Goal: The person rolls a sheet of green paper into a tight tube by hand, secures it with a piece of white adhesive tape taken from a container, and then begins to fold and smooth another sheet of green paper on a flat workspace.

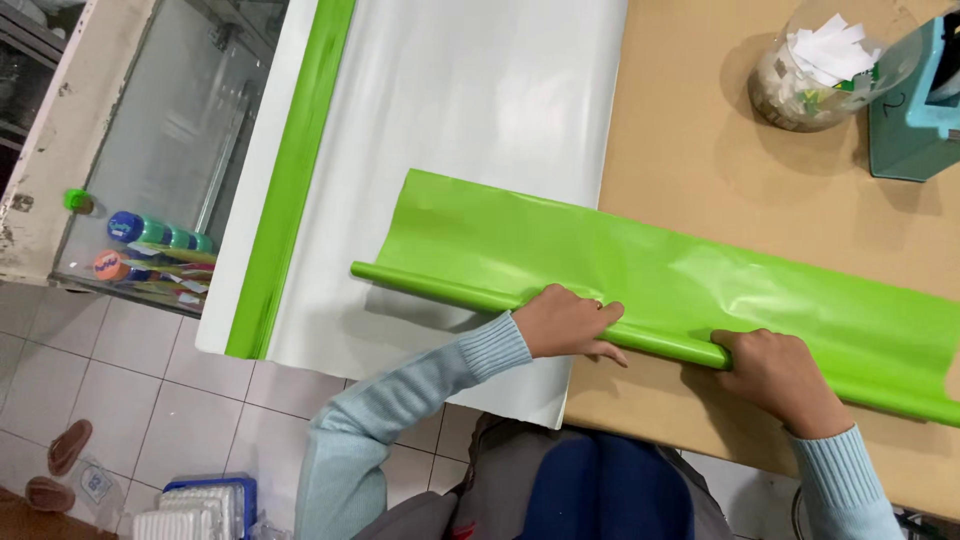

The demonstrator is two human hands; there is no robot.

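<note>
A bright green glossy sheet (650,270) lies across the tan table (680,150), its near edge rolled into a thin tube (440,285) that runs from the left toward the lower right. My left hand (570,320) presses on the rolled tube, fingers curled over it. Farther right along the same roll, my right hand (775,370) grips it. Under the green sheet's left part lies a large white sheet (480,100) with a green band (290,180), hanging off the table's left edge.
A clear jar of paper scraps (815,70) and a teal box (915,110) stand at the table's far right. To the left is a glass cabinet (150,150) with bottles. Tiled floor (150,380) below holds sandals and a blue crate.
</note>
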